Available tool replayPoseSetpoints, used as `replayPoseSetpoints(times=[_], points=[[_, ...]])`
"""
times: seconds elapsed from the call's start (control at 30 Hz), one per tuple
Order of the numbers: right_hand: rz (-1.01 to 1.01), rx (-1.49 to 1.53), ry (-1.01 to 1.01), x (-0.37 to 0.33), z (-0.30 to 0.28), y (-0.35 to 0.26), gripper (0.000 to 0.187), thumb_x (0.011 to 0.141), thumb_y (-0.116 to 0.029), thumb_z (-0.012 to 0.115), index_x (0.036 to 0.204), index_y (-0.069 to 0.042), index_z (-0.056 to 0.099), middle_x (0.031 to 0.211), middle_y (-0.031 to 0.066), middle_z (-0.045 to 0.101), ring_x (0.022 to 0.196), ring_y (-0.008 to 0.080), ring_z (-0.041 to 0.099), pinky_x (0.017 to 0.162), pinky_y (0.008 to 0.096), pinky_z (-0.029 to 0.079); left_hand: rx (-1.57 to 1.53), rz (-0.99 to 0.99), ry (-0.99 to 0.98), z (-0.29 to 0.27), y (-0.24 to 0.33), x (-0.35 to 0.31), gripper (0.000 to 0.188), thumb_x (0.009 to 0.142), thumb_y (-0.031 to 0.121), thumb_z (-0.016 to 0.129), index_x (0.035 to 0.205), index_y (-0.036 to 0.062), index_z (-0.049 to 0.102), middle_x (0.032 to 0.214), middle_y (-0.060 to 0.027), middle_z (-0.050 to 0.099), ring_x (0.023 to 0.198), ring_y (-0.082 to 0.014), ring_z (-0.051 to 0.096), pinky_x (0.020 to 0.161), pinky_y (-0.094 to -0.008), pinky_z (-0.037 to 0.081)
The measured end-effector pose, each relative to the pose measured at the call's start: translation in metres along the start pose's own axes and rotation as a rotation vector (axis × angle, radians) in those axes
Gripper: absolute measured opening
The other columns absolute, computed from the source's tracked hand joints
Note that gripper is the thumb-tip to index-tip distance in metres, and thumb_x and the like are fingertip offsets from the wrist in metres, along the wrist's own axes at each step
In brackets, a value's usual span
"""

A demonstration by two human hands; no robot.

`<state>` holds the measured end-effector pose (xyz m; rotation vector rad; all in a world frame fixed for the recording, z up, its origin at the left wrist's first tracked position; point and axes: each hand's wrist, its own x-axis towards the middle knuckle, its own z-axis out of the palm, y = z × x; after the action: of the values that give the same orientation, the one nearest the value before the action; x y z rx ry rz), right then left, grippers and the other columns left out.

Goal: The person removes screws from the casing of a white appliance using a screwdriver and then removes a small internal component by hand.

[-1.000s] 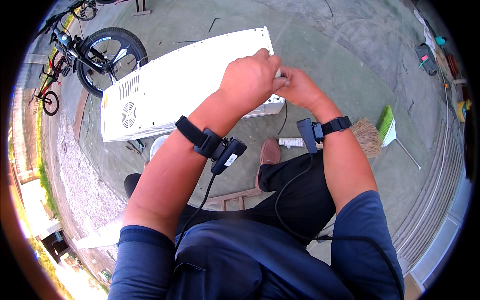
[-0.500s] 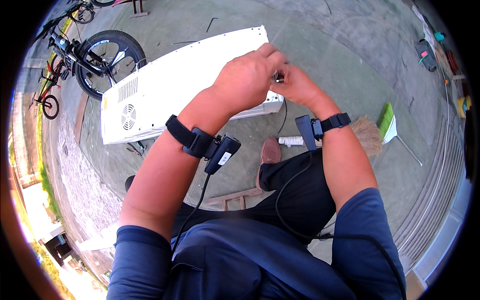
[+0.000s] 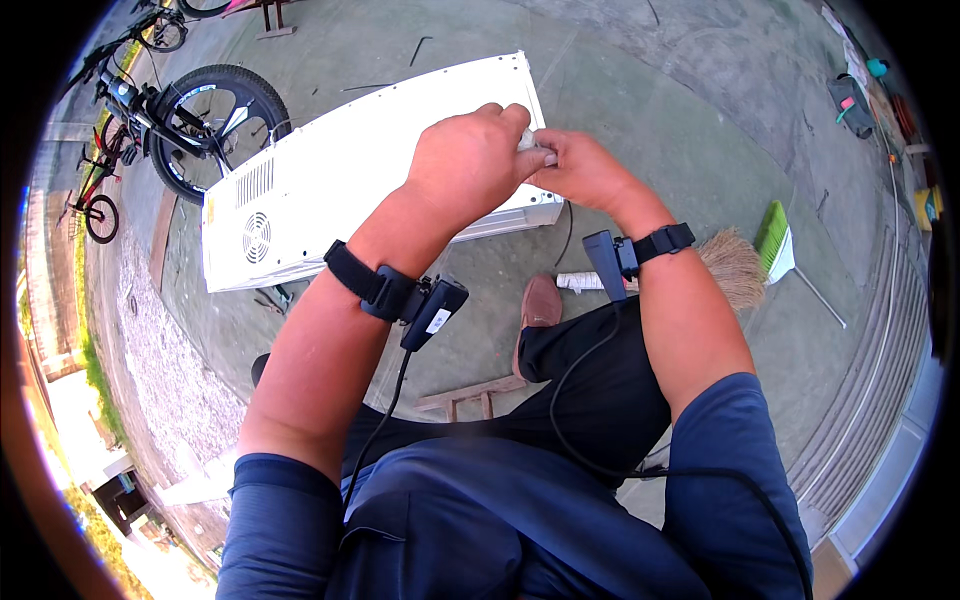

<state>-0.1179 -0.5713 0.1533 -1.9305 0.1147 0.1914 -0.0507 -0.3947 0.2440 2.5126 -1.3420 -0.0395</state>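
A long white metal appliance casing [image 3: 350,150] lies in front of me, with a round vent and a slotted grille near its left end. Above its right end my two hands meet. My left hand [image 3: 468,158] has its fingers curled closed around a small whitish piece [image 3: 527,140], mostly hidden by the fingers. My right hand [image 3: 582,170] pinches at the same spot, thumb and forefinger pressed together. What sits in that pinch is too covered to name.
A bicycle [image 3: 215,125] stands against the far left of the casing. To the right lie a straw broom [image 3: 732,268] and a green-bristled brush [image 3: 772,235]. A low wooden stool [image 3: 470,393] is below me. A hex key [image 3: 420,48] lies beyond the casing.
Both hands have shifted slightly left and lower over the casing. The small whitish piece now shows between the fingers. The casing stays in place.
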Motion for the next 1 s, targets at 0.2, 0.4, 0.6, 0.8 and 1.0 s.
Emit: replayPoseSetpoints(times=[0.2, 0.4, 0.6, 0.8, 1.0], points=[[-0.071, 0.03, 0.027, 0.004, 0.006, 0.016, 0.029, 0.083, -0.018, 0.077, 0.106, -0.002, 0.069, 0.094, 0.011, 0.072, 0.085, 0.0245, 0.066, 0.08, 0.0372, 0.051, -0.01, 0.001, -0.063, -0.003, -0.006, 0.0, 0.031, 0.087, 0.022, 0.075, 0.113, 0.0078, 0.066, 0.107, -0.0107, 0.068, 0.088, -0.0348, 0.07, 0.074, -0.0424, 0.056], [-0.026, 0.004, -0.021, 0.008, 0.003, 0.018, 0.034, 0.083, -0.017, 0.078, 0.112, -0.003, 0.069, 0.1, 0.0138, 0.074, 0.094, 0.0263, 0.07, 0.085, 0.0368, 0.053, -0.101, 0.065, -0.069, -0.006, -0.008, -0.004, 0.029, 0.087, 0.017, 0.075, 0.112, 0.0067, 0.066, 0.112, -0.01, 0.066, 0.093, -0.0343, 0.069, 0.076, -0.0436, 0.056], [0.001, -0.03, -0.03, 0.009, -0.003, 0.04, 0.035, 0.085, -0.004, 0.07, 0.12, 0.0, 0.067, 0.11, 0.012, 0.074, 0.103, 0.0237, 0.069, 0.094, 0.0344, 0.053, -0.072, 0.005, -0.063, 0.001, -0.01, -0.003, 0.03, 0.089, 0.025, 0.074, 0.111, 0.0063, 0.065, 0.105, -0.0139, 0.069, 0.091, -0.0353, 0.07, 0.076, -0.0434, 0.056], [0.155, -0.174, 0.018, 0.009, -0.016, 0.069, 0.035, 0.085, -0.008, 0.067, 0.12, -0.004, 0.07, 0.109, 0.0173, 0.075, 0.103, 0.031, 0.072, 0.09, 0.0383, 0.056, 0.037, -0.095, -0.027, 0.005, -0.012, -0.003, 0.045, 0.093, 0.048, 0.067, 0.097, 0.0033, 0.067, 0.08, -0.0152, 0.072, 0.074, -0.0347, 0.071, 0.064, -0.0438, 0.056], [0.196, -0.385, 0.006, 0.016, -0.003, 0.069, 0.027, 0.084, -0.017, 0.074, 0.11, -0.01, 0.075, 0.108, 0.0133, 0.075, 0.099, 0.0328, 0.071, 0.088, 0.0419, 0.056, 0.009, -0.304, -0.019, -0.014, -0.018, -0.011, 0.05, 0.094, 0.05, 0.068, 0.099, -0.0004, 0.067, 0.074, -0.02, 0.07, 0.069, -0.0365, 0.071, 0.063, -0.042, 0.055]])
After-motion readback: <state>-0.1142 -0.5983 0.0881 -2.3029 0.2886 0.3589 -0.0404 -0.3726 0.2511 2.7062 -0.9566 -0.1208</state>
